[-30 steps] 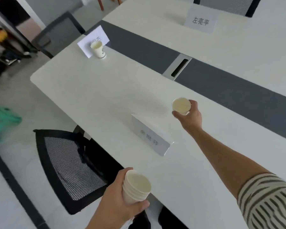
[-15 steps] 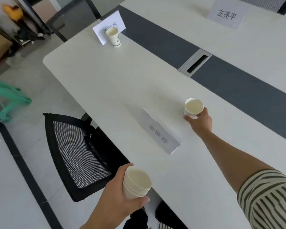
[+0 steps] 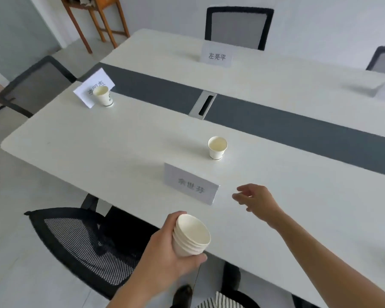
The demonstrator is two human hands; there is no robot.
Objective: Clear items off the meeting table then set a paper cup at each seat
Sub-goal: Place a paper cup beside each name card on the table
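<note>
Centre of frame: one cup [image 3: 217, 148] stands upright on the tabletop [image 3: 98, 152], just beyond the near name card [image 3: 190, 184], marking that seat as served. Upper left: a second cup [image 3: 103, 96] stands touching or just in front of a tilted card [image 3: 93, 87], serving the end seat. Lower centre: the left hand [image 3: 165, 247] wraps a nested stack [image 3: 191, 235], tipped toward the viewer, kept off the table edge as the supply for remaining seats. Right of centre: the right hand [image 3: 256, 197] hovers above the tabletop, empty, fingers loosely spread, well apart from the placed cup. Top of frame: the far card [image 3: 216, 56] has no cup beside it, so that seat appears unserved.
</note>
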